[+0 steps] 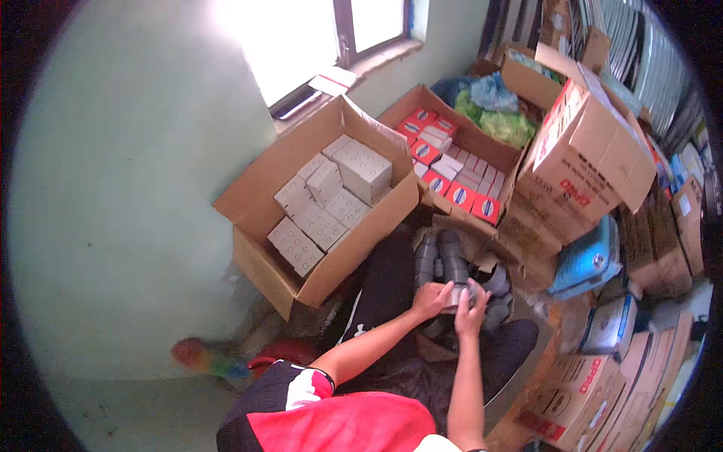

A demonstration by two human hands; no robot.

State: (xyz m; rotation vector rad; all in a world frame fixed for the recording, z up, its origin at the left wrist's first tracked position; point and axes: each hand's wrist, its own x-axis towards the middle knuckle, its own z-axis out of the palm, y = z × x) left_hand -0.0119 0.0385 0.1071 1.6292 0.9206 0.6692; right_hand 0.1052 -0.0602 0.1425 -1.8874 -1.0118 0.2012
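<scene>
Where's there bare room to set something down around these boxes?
Bare floor lies left of the open carton of grey boxes, beside the colourful duster. It is crowded to the right: stacked cartons hem in both hands, which are over the grey pipe fittings.

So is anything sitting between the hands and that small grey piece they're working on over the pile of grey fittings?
Nothing visible. The left hand and the right hand are both already on the small grey piece, holding it between them just above the pile of grey fittings. No box or other thing comes between hands and piece.
</scene>
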